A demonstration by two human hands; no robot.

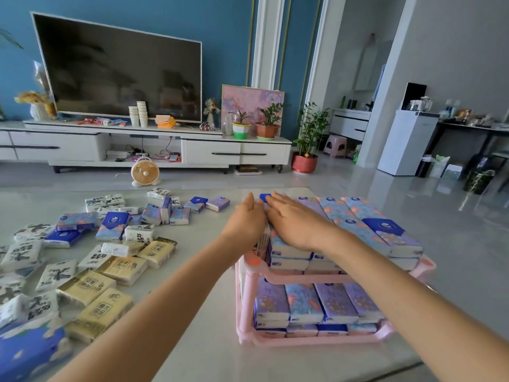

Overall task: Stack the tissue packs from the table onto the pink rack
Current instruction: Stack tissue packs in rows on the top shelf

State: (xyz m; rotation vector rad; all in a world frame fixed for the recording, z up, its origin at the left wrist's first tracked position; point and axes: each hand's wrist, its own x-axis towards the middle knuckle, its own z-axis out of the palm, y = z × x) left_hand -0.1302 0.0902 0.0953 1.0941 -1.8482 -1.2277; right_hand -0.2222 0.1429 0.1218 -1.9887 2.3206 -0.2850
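A pink two-tier rack (249, 295) stands on the table at right of centre. Both its shelves hold rows of purple and blue floral tissue packs (358, 224). My right hand (294, 219) lies flat with straight fingers on the leftmost pack of the top layer (286, 248). My left hand (246, 219) presses against the left side of that same stack, fingers straight and pointing away from me. Several loose tissue packs (110, 224) lie scattered over the left half of the table: white ones with black writing, yellow ones (121, 268) and blue floral ones.
The pale table (198, 326) ends just behind the rack. Beyond it are a small orange fan (145, 172) on the floor, a white TV cabinet (165, 144) with a large television, and potted plants. Open floor stretches to the right.
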